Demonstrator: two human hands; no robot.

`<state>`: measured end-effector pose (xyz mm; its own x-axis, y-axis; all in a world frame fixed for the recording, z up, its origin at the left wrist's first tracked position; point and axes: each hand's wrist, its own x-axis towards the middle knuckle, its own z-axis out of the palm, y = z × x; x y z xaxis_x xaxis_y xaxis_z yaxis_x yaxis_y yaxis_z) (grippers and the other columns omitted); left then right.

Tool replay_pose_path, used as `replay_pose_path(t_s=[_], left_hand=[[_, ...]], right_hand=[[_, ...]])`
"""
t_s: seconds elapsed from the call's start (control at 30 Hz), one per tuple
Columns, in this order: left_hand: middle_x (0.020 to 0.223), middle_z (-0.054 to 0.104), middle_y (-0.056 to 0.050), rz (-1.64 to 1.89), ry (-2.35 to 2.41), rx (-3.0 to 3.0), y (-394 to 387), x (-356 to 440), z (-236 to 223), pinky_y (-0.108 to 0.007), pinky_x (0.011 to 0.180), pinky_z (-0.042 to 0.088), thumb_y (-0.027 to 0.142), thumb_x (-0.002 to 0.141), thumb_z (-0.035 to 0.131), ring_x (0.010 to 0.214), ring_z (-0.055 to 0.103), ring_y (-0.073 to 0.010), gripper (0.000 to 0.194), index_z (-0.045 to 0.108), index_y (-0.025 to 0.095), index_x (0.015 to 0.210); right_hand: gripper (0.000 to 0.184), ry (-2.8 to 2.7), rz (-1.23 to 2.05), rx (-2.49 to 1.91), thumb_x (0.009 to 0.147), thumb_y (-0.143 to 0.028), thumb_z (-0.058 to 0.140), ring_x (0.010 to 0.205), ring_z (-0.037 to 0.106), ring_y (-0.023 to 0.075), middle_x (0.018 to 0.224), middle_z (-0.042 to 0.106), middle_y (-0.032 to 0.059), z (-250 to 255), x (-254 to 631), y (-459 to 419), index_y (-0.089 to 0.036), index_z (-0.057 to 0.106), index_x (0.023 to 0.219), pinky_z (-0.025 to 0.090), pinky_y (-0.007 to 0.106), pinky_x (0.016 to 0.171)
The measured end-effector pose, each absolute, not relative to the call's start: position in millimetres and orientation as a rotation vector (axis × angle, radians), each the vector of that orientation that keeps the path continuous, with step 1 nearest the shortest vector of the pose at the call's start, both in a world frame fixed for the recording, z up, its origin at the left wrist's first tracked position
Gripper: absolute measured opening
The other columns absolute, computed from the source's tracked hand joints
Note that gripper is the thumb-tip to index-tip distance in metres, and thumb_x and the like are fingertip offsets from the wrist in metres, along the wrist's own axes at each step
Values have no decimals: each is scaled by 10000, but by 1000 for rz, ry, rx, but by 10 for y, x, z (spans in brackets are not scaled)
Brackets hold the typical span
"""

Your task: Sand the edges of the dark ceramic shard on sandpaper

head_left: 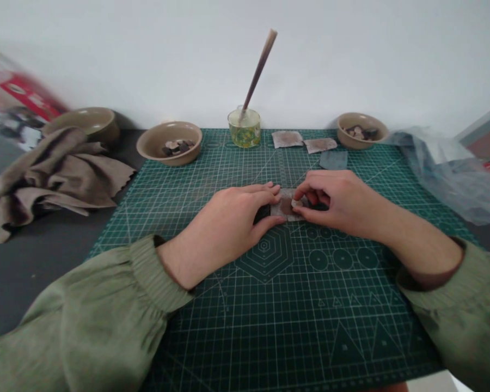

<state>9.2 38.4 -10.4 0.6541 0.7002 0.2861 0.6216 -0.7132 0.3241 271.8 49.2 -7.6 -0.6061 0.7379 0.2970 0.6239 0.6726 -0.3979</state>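
A small flat rectangular piece [285, 207], pale grey at the edges and brown in the middle, lies on the green cutting mat [245, 337]. My left hand [239, 218] steadies its left side, fingers along the far edge and thumb along the near edge. Over its right side, my right hand [330, 198] pinches a small pale chip [297, 203] between thumb and fingertips, touching or just above the surface. The right end of the piece is partly hidden by my right hand. Beyond it lie two similar flat pieces [287, 139] and a blue-grey flat piece [334, 160].
Bowls of small chips stand at back left [147, 142] and back right [349, 139]. A glass cup [245, 137] of yellowish liquid holds a brush or stick [261, 68]. At left are a brown cloth [61, 174] and another bowl [92, 121]; clear plastic [445, 174] lies right.
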Motion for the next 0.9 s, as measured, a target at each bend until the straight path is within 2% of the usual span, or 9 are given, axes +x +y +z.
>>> replay_pose_path(t_s=[0.13,0.27,0.47,0.7,0.9], left_hand=[[1488,770,-114,567,1085,2672,383,96,-98,-535,1256,572,361,1041,792,1410,733,-339,343,821,189,1336],[1484,774,-97,576,1099,2679,368,95,-100,-498,1254,582,341,1050,780,1401,741,-317,349,809,196,1365],[1494,763,-116,562,1107,2688,367,99,-107,-548,1236,595,360,1046,784,1406,734,-345,365,811,178,1362],[1479,775,-106,581,1097,2692,376,101,-100,-521,1243,591,340,1033,799,1402,738,-330,348,817,182,1343],[1478,776,-104,579,1105,2664,375,109,-103,-543,1221,605,355,1043,783,1396,741,-347,338,819,195,1338]], right_hand=[[94,-2436,331,-1043,975,-264,779,724,605,174,829,672,18,-87,2693,492,-178,775,1012,438,315,691],[96,-2428,340,-1072,965,-254,803,689,592,163,800,657,6,-87,2690,482,-168,795,1007,425,309,666],[96,-2407,326,-1059,931,-209,815,692,595,160,806,658,8,-77,2672,436,-146,795,1001,432,307,664],[108,-2385,299,-1112,923,-233,832,702,605,166,797,671,11,-65,2630,442,-146,800,979,430,315,669],[81,-2396,314,-1129,931,-238,814,692,596,169,783,662,2,-69,2655,423,-173,790,973,429,320,672]])
